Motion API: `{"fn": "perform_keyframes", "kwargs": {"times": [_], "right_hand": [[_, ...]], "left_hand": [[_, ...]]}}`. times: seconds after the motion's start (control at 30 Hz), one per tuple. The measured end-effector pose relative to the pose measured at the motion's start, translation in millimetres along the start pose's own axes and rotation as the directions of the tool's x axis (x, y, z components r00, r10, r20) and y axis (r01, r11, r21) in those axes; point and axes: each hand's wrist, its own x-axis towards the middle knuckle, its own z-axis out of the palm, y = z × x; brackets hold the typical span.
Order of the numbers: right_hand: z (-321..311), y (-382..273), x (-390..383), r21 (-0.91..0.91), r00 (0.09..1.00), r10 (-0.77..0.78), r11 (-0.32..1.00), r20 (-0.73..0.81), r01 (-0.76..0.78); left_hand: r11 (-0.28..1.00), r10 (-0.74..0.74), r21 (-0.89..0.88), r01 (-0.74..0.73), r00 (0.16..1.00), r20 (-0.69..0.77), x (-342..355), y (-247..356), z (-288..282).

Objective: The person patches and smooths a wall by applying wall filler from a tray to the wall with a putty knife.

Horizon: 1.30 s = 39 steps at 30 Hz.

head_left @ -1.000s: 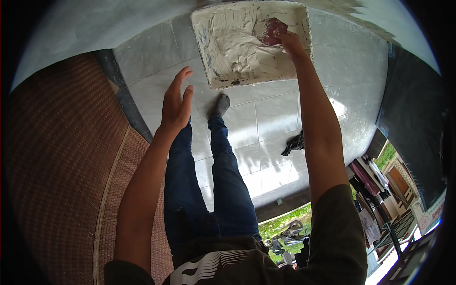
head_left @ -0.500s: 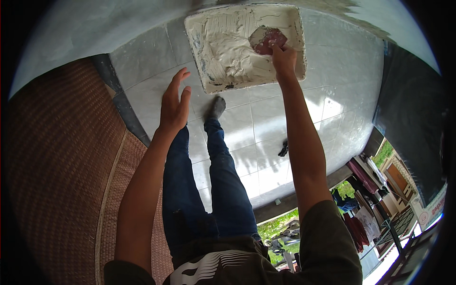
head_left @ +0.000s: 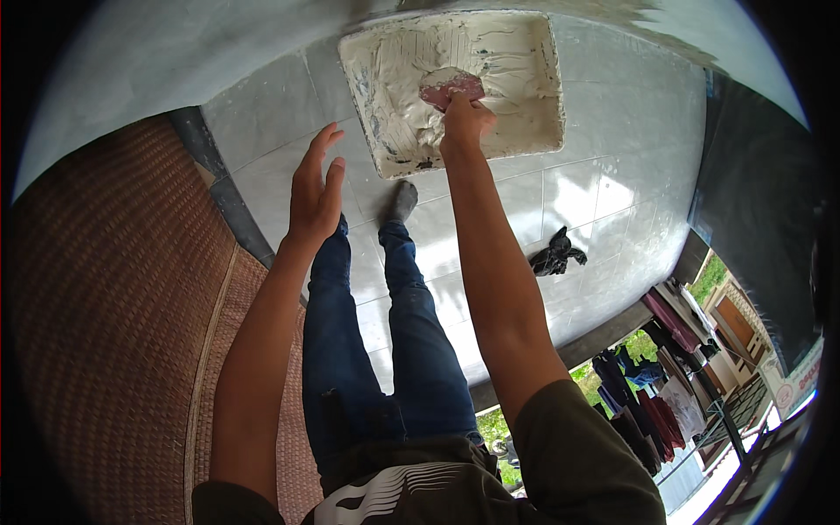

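Observation:
A reddish-brown putty scraper (head_left: 455, 87), smeared with cream paste, is in my right hand (head_left: 469, 124), its fingers pinched on the near edge. The blade rests in the middle of a shallow rectangular tray (head_left: 560, 105). Thick cream putty (head_left: 394, 79) coats the inside, ridged on the left and heaped around the scraper. Beyond the near left corner of the tray, my left hand (head_left: 317, 188) hovers above the floor, fingers stretched out and thumb apart, holding nothing.
Grey tiles (head_left: 516, 210) lie under the tray, against a pale wall (head_left: 227, 52). A woven brown mat (head_left: 105, 306) covers the left side. A crumpled black thing (head_left: 557, 254) lies on the floor at right. Hanging clothes (head_left: 656, 411) and a dark sheet (head_left: 752, 210) are farther right.
My right hand has drawn the scraper leftward and a little nearer through the putty, piling paste before it. The left hand has barely shifted. More of the black thing shows now.

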Motion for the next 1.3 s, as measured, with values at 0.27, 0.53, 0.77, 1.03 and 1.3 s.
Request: {"fn": "perform_keyframes", "kwargs": {"times": [0.27, 0.53, 0.77, 1.03, 1.3], "right_hand": [[45, -19, -42, 0.257, 0.977, 0.187, 0.954, -0.100, -0.156], [87, -39, -45, 0.420, 0.957, 0.290, 0.868, 0.003, -0.265], [93, -17, -12, 0.475, 0.953, 0.302, 0.833, 0.036, -0.282], [69, -10, -18, 0.443, 0.824, 0.294, 0.730, 0.484, -0.520], [28, -16, -37, 0.378, 0.584, 0.267, 0.547, 0.767, -0.747]], "left_hand": [[1.000, -0.010, 0.005, 0.010, 1.000, -0.003, -4, -9, -15], [0.999, -0.023, 0.038, 0.023, 1.000, -0.003, 0, -12, -36], [0.999, -0.009, 0.042, 0.009, 1.000, -0.007, 5, -11, -47], [0.998, -0.021, 0.051, 0.022, 1.000, -0.008, -3, -10, -51], [0.997, 0.043, 0.071, -0.040, 0.999, -0.028, -2, 8, -53]]}}
